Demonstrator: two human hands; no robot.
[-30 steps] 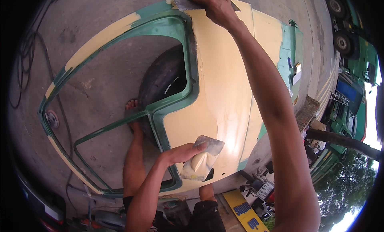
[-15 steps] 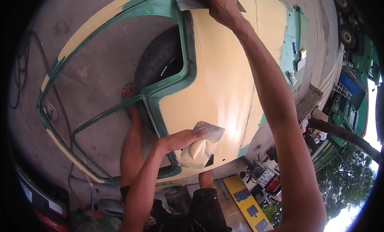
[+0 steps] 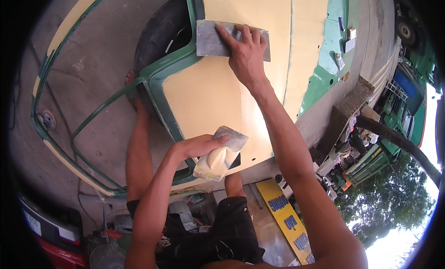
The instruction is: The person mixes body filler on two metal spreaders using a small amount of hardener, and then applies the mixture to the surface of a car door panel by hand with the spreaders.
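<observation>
A vehicle door (image 3: 204, 90), green with a large area coated in smooth cream filler, lies flat before me. My right hand (image 3: 248, 55) grips a wide grey metal putty spreader (image 3: 211, 41), fingers spread across its top, its blade lying on the cream surface beside the window opening. Nearer to me, my left hand (image 3: 201, 146) holds a grey putty plate (image 3: 232, 137) with the thumb on top. A mound of cream putty (image 3: 218, 160) sits on that plate, above the near part of the door. The left fingers under the plate are hidden.
A black tyre (image 3: 155, 37) lies beneath the window opening. On the green far-right end rest a white tube (image 3: 339, 61) and a small box (image 3: 351, 33). A yellow sign board (image 3: 282, 213) lies near my legs. At left is a round sander-like tool (image 3: 46, 119).
My right hand has drawn the spreader toward me along the door, from the far edge to the middle. The left hand still holds the putty plate; the view has shifted a little.
</observation>
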